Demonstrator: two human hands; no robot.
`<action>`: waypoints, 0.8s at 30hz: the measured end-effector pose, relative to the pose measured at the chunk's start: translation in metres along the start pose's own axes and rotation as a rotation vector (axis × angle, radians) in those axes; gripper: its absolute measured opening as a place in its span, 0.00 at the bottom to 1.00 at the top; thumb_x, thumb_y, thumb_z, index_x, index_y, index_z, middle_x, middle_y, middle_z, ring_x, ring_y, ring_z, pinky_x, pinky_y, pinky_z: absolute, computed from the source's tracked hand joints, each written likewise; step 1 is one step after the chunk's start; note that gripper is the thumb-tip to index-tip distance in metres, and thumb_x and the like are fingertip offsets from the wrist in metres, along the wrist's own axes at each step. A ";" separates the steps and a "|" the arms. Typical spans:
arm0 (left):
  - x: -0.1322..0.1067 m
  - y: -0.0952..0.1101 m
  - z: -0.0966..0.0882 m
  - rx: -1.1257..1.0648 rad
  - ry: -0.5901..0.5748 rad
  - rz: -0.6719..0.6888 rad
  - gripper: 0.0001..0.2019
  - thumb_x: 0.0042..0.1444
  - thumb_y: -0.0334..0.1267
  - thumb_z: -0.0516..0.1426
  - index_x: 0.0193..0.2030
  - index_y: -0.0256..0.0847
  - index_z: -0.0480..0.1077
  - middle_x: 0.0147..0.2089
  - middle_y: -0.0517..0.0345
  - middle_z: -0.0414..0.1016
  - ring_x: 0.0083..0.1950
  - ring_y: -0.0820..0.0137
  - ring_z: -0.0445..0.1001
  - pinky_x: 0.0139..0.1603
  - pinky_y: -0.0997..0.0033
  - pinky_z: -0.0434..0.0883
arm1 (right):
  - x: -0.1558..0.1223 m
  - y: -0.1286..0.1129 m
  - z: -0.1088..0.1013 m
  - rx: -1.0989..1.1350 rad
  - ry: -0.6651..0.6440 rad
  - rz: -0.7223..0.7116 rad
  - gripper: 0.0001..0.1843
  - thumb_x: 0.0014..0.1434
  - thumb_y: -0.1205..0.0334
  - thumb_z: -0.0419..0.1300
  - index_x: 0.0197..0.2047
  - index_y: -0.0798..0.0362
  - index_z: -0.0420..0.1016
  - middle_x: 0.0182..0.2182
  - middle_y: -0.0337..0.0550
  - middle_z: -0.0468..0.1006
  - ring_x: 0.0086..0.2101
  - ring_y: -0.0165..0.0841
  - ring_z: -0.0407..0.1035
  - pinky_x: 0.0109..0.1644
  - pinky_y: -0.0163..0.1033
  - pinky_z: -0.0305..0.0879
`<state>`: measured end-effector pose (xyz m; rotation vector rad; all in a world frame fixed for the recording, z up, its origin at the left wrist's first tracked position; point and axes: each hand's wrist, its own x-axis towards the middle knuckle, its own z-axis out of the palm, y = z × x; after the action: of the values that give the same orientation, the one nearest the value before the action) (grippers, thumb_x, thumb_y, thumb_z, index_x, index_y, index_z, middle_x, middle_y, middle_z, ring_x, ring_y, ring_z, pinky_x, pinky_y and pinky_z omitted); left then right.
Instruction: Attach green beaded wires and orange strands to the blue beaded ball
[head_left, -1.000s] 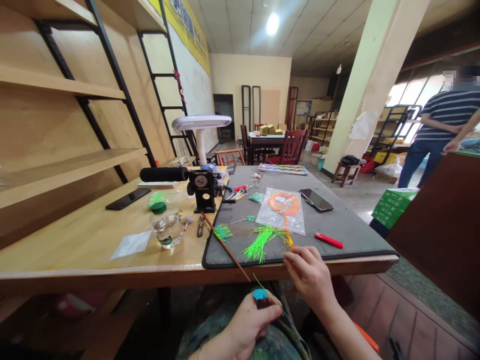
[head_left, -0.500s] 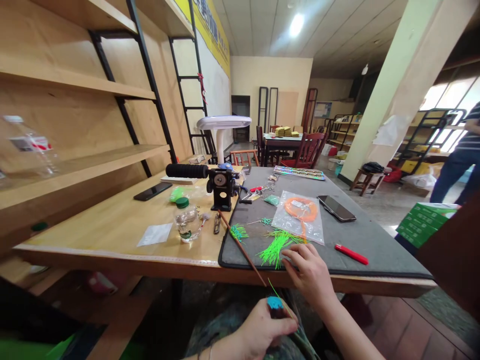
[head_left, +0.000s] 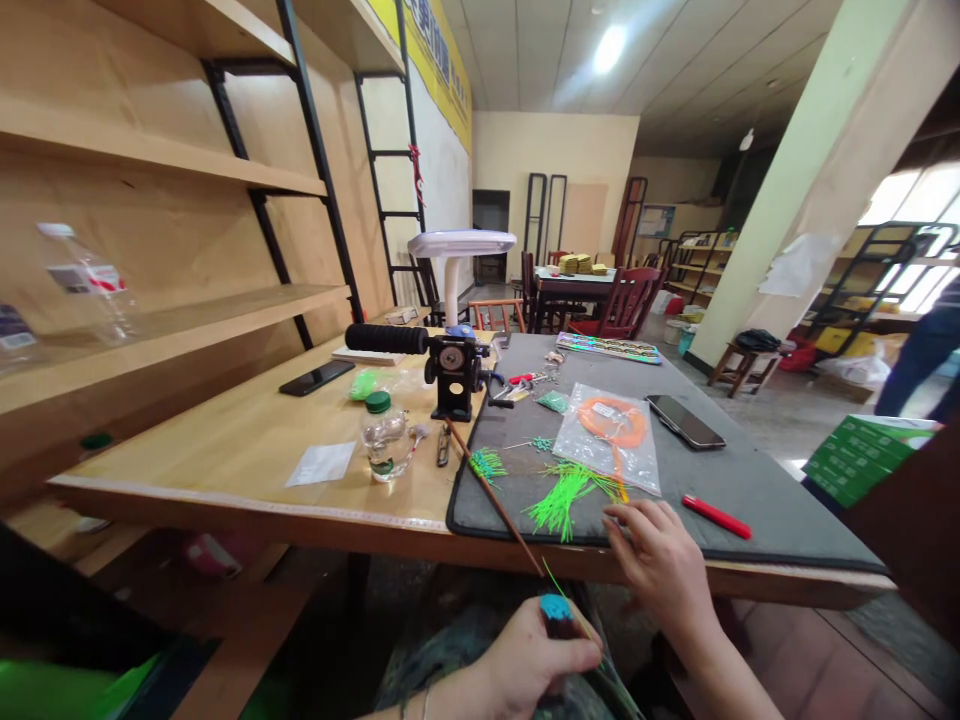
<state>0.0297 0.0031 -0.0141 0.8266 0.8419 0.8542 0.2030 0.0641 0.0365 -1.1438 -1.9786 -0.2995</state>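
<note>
Below the table's front edge, my left hand (head_left: 536, 650) is closed round a blue-topped object (head_left: 556, 607) whose lower part is hidden in the fingers. A thin green strand (head_left: 552, 575) rises beside it from the same grip. My right hand (head_left: 660, 560) is over the table's edge with fingers bent together; whatever they pinch, if anything, is too small to tell. Just left of it lies a loose pile of bright green strands (head_left: 559, 505). An orange strand end runs down to its fingertips from a clear bag with an orange coil (head_left: 611, 424). A smaller blue-tipped green bunch (head_left: 489, 464) lies farther left.
A thin brown rod (head_left: 495, 500) slants over the mat's front edge. A black clamp device with a crank (head_left: 452, 385) stands behind it. Around are a bottle (head_left: 384, 440), a red pen-like object (head_left: 716, 517), and phones (head_left: 686, 421) (head_left: 316, 378). Shelves (head_left: 187, 310) rise at left.
My right hand has moved right, away from the green pile, its fingers drawn closer together. My left hand keeps its grip on the blue-topped object. The whole view has shifted slightly.
</note>
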 end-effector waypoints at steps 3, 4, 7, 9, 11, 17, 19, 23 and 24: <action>-0.002 0.001 0.003 0.007 0.002 -0.008 0.16 0.33 0.43 0.70 0.24 0.36 0.72 0.17 0.68 0.61 0.16 0.82 0.48 0.18 0.74 0.40 | -0.025 0.007 -0.017 -0.057 0.042 0.113 0.10 0.64 0.56 0.55 0.36 0.50 0.74 0.27 0.41 0.75 0.30 0.36 0.68 0.37 0.40 0.62; -0.002 0.002 0.003 0.013 0.005 -0.012 0.15 0.34 0.43 0.69 0.24 0.36 0.72 0.18 0.68 0.61 0.16 0.82 0.48 0.18 0.74 0.40 | -0.033 0.006 -0.021 -0.068 0.049 0.139 0.10 0.64 0.55 0.55 0.36 0.50 0.74 0.27 0.41 0.75 0.30 0.36 0.68 0.37 0.39 0.62; -0.002 0.001 0.004 0.030 -0.012 -0.013 0.15 0.36 0.43 0.69 0.25 0.36 0.71 0.19 0.68 0.61 0.17 0.82 0.47 0.19 0.74 0.40 | -0.053 0.001 -0.021 -0.093 0.041 0.178 0.10 0.65 0.55 0.54 0.37 0.50 0.73 0.29 0.41 0.76 0.32 0.36 0.70 0.39 0.39 0.63; -0.002 0.000 0.004 0.039 -0.023 -0.009 0.14 0.38 0.42 0.68 0.26 0.36 0.71 0.19 0.68 0.61 0.17 0.82 0.47 0.19 0.73 0.41 | -0.061 -0.003 -0.014 -0.118 0.024 0.186 0.10 0.64 0.55 0.54 0.38 0.50 0.73 0.30 0.42 0.77 0.33 0.36 0.71 0.40 0.38 0.63; -0.002 -0.001 0.002 0.044 -0.017 -0.005 0.14 0.38 0.42 0.68 0.26 0.36 0.71 0.19 0.68 0.61 0.17 0.82 0.47 0.19 0.73 0.41 | -0.065 -0.006 -0.005 -0.149 0.013 0.194 0.11 0.65 0.55 0.54 0.39 0.51 0.74 0.30 0.42 0.77 0.33 0.36 0.71 0.39 0.38 0.63; -0.004 -0.001 0.000 0.038 -0.013 -0.016 0.16 0.37 0.43 0.68 0.27 0.36 0.71 0.20 0.69 0.61 0.17 0.83 0.47 0.20 0.73 0.40 | -0.059 -0.017 0.011 -0.192 0.071 0.276 0.16 0.66 0.51 0.52 0.35 0.52 0.75 0.26 0.42 0.78 0.28 0.34 0.72 0.33 0.35 0.61; -0.004 -0.001 0.000 0.042 -0.014 -0.016 0.16 0.37 0.44 0.68 0.27 0.35 0.71 0.21 0.68 0.61 0.17 0.83 0.47 0.20 0.73 0.40 | -0.056 -0.019 0.012 -0.202 0.078 0.313 0.18 0.65 0.49 0.52 0.34 0.53 0.75 0.25 0.43 0.78 0.27 0.33 0.73 0.31 0.35 0.61; -0.004 0.000 0.002 0.037 -0.009 -0.017 0.15 0.37 0.43 0.68 0.27 0.36 0.70 0.20 0.68 0.60 0.18 0.82 0.48 0.20 0.73 0.41 | -0.054 -0.021 0.014 -0.176 0.051 0.364 0.19 0.64 0.48 0.52 0.35 0.53 0.75 0.24 0.43 0.79 0.26 0.33 0.74 0.30 0.34 0.61; -0.005 0.000 0.002 0.038 -0.008 -0.016 0.15 0.37 0.43 0.68 0.27 0.36 0.70 0.20 0.68 0.60 0.18 0.82 0.47 0.20 0.73 0.40 | -0.054 -0.021 0.015 -0.166 0.046 0.380 0.19 0.64 0.48 0.52 0.35 0.53 0.75 0.25 0.43 0.79 0.26 0.33 0.74 0.31 0.34 0.61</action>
<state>0.0297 -0.0015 -0.0115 0.8549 0.8592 0.8223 0.1916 0.0272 -0.0100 -1.5739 -1.6764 -0.2898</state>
